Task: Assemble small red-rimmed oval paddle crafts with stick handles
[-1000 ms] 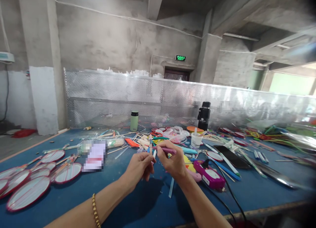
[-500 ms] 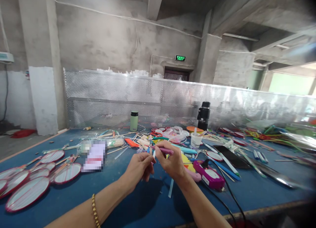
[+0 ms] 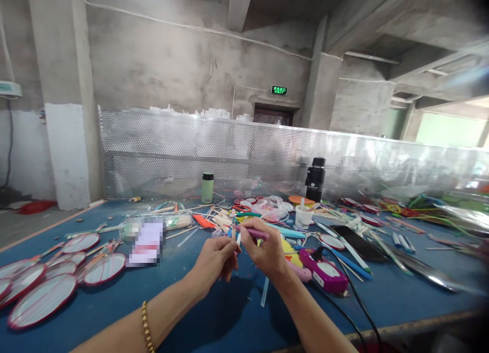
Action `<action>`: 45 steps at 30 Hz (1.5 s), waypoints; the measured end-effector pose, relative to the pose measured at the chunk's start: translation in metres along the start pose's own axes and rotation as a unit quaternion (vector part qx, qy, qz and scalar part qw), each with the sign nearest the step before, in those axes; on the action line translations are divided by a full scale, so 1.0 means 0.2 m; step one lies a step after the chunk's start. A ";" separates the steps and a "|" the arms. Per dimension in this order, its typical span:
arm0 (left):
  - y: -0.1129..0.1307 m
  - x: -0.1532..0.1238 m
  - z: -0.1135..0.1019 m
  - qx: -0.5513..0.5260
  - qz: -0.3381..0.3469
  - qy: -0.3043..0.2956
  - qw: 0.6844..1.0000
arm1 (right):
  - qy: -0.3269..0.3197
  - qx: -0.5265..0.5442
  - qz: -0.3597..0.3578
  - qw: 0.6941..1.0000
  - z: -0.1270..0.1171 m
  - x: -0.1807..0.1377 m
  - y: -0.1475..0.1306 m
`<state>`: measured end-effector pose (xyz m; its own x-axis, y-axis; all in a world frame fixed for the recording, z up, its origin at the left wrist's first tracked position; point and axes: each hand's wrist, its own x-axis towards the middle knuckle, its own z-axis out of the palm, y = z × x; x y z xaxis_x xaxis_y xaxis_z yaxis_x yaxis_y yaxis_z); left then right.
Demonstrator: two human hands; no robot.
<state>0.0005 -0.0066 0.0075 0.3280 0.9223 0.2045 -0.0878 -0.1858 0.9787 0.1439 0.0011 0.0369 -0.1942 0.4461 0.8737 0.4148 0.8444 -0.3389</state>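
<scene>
Above the blue table, my left hand [image 3: 217, 259] pinches a thin pale stick [image 3: 233, 219] that stands upright from its fingertips. Close by on the right, my right hand [image 3: 266, 248] is closed around a slim purple pen-like tool [image 3: 257, 234]. A whitish tip shows between the two hands, near the stick; whether it touches the stick, I cannot tell. The fingers partly hide both items. Just right of my right wrist lies a purple device [image 3: 324, 272], beside a pink handle-like piece [image 3: 300, 271]. A clear strip [image 3: 264, 292] lies below my right hand.
Several round red-rimmed pieces [image 3: 44, 299] cover the table's left side, near a blurred phone-like rectangle [image 3: 146, 242]. Behind stand a green bottle [image 3: 207, 189], a white cup [image 3: 303, 218] and a black thermos [image 3: 315, 180]. Black cables [image 3: 353, 292] run over the front edge.
</scene>
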 end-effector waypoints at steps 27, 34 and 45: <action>0.02 -0.01 0.00 0.006 0.002 0.012 1.000 | -0.010 0.004 -0.012 1.000 0.01 -0.01 -0.01; 0.02 -0.01 0.00 0.005 0.010 0.010 1.000 | 0.000 -0.009 -0.006 1.000 0.00 0.00 -0.01; 0.01 0.00 0.00 -0.003 0.001 0.007 1.000 | 0.002 -0.022 -0.005 1.000 0.00 -0.01 -0.01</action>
<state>0.0004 -0.0075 0.0101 0.3155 0.9262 0.2064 -0.0935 -0.1861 0.9781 0.1445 -0.0006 0.0365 -0.1941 0.4364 0.8786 0.4509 0.8351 -0.3152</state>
